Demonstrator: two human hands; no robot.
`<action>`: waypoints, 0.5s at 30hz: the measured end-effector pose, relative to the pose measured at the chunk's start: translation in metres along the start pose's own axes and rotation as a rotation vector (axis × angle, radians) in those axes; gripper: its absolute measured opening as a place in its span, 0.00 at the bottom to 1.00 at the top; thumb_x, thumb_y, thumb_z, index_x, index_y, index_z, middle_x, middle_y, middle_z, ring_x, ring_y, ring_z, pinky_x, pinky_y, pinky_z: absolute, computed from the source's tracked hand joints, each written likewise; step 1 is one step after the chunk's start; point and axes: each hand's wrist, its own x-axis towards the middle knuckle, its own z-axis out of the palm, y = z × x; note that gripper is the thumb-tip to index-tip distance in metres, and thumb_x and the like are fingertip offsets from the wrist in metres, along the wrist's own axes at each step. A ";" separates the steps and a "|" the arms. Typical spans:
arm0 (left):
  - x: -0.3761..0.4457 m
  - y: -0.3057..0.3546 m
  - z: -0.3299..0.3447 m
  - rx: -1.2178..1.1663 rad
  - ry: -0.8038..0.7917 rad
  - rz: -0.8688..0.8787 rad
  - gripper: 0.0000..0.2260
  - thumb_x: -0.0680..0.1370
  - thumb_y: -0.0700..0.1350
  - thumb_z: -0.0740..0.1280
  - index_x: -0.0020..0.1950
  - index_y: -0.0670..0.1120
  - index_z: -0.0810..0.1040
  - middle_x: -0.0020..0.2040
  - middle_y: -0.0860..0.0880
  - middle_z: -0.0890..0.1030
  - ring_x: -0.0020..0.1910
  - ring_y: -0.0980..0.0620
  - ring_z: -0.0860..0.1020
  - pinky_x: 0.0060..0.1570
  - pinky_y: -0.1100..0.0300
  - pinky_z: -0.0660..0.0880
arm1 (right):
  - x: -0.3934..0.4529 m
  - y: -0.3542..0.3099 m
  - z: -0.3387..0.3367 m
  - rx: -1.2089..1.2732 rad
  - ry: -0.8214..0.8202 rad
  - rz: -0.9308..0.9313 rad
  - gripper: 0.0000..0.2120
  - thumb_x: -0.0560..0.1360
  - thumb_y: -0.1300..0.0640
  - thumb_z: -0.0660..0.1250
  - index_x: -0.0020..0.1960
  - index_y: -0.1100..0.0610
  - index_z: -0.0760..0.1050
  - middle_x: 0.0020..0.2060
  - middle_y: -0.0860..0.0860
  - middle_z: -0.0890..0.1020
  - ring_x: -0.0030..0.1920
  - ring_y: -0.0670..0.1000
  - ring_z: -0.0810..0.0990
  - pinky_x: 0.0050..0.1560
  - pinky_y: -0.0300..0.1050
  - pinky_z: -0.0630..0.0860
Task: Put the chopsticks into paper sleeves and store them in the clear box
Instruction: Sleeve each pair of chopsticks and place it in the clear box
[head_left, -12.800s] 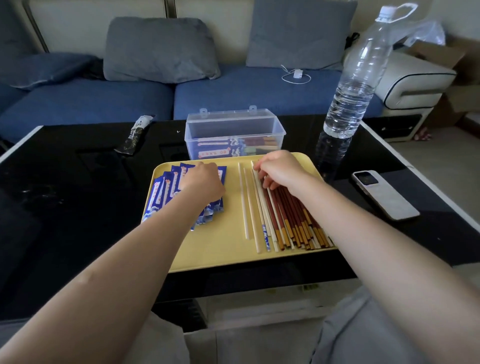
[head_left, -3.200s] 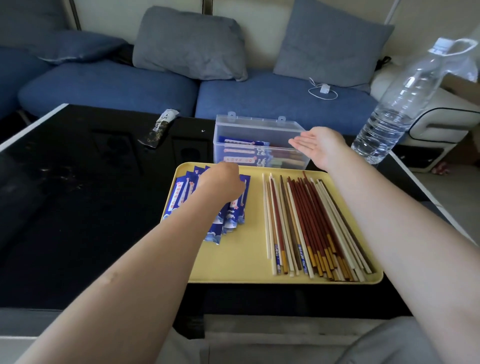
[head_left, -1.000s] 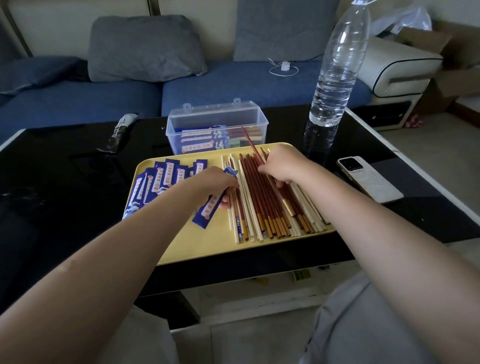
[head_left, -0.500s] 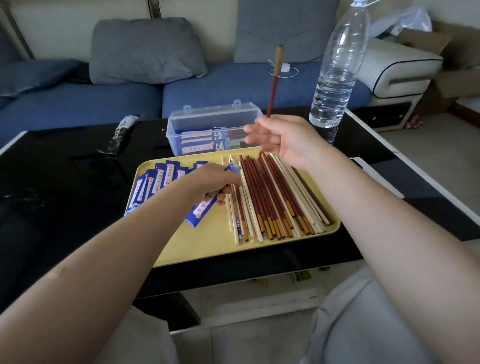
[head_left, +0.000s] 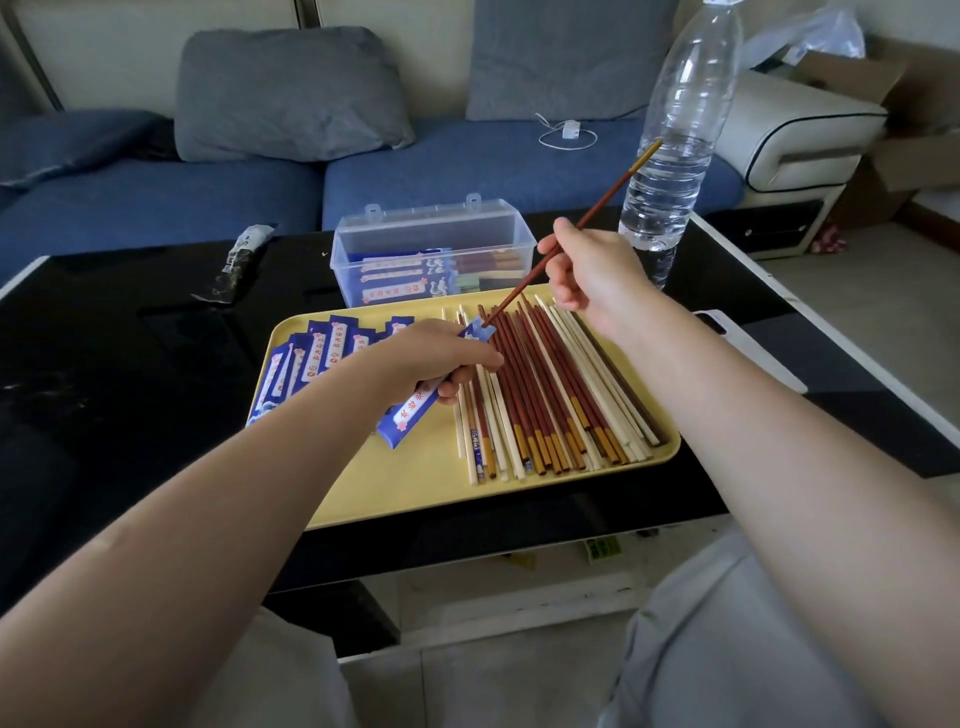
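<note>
Right hand (head_left: 592, 270) pinches a slender red chopstick (head_left: 597, 208), tip seemingly entering the left hand (head_left: 436, 358)'s gripped flat paper sleeve (head_left: 415, 410).

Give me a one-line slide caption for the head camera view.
Right hand guides a red chopstick into a blue paper sleeve held by the left hand over the yellow tray.

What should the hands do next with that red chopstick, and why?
Probably slide the red chopstick further down into the blue sleeve. The right hand holds it with its tip at the sleeve's open end, and the left hand grips the sleeve.
</note>
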 end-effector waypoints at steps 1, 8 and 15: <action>0.000 0.001 0.000 -0.030 -0.021 0.019 0.12 0.76 0.46 0.73 0.46 0.42 0.73 0.27 0.48 0.73 0.24 0.52 0.70 0.37 0.55 0.75 | -0.001 0.002 0.001 0.007 -0.045 0.024 0.15 0.85 0.53 0.59 0.48 0.61 0.77 0.25 0.50 0.73 0.23 0.48 0.68 0.25 0.41 0.62; 0.003 0.001 0.006 -0.193 0.000 0.044 0.07 0.76 0.41 0.71 0.48 0.42 0.73 0.27 0.48 0.72 0.24 0.52 0.70 0.30 0.57 0.72 | -0.013 0.003 0.008 -0.390 -0.667 0.290 0.18 0.83 0.48 0.62 0.64 0.61 0.74 0.34 0.51 0.74 0.29 0.46 0.70 0.27 0.37 0.66; 0.000 0.004 0.007 -0.487 0.088 0.113 0.07 0.78 0.41 0.70 0.47 0.44 0.72 0.27 0.49 0.71 0.24 0.52 0.68 0.28 0.60 0.71 | -0.006 0.015 0.008 -0.974 -0.348 0.072 0.11 0.80 0.55 0.64 0.52 0.62 0.79 0.35 0.55 0.80 0.27 0.50 0.76 0.26 0.41 0.72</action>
